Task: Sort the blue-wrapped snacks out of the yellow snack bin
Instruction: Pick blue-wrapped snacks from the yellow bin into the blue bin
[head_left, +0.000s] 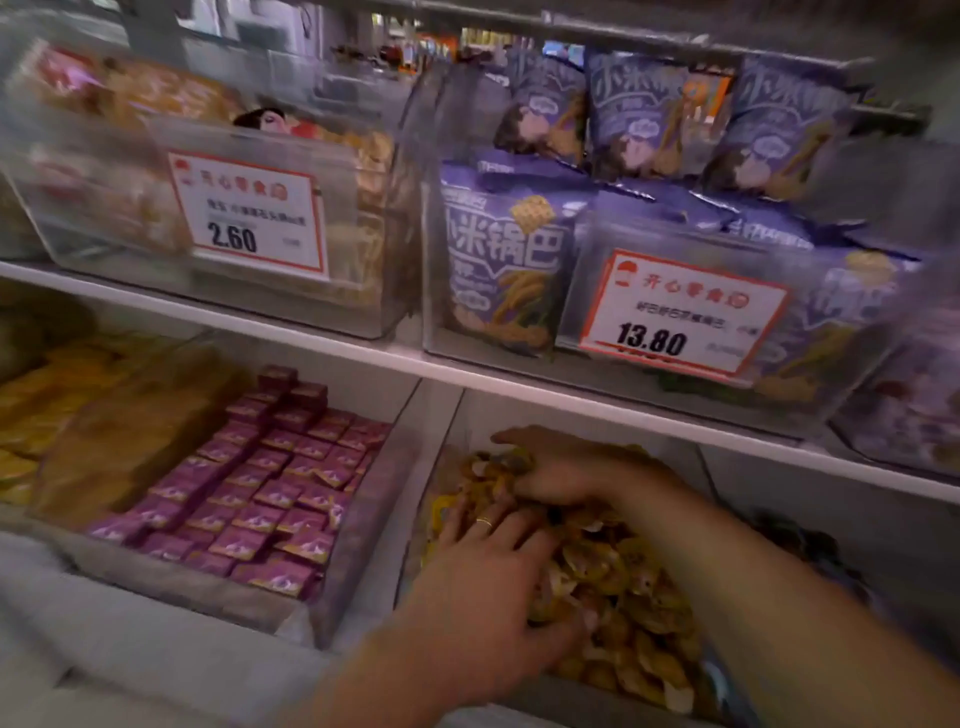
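The yellow snack bin (448, 415) is a clear bin on the lower shelf, piled with small yellow-wrapped snacks (644, 603). Both my hands are in it. My left hand (483, 577), with a ring on one finger, lies flat on the front of the pile, its fingers spread and pushed in among the wrappers. My right hand (558, 470) is further back, fingers curled down round a clump of wrappers; one darker, bluish wrapper (511, 460) shows under its fingertips. Motion blur hides detail.
Left of the bin is a clear bin of purple-wrapped squares (260, 499). To its right a bin holds dark wrappers (802, 543). The shelf edge (571, 400) runs close above my right hand. The upper shelf has bins of purple bags (504, 270) and price tags.
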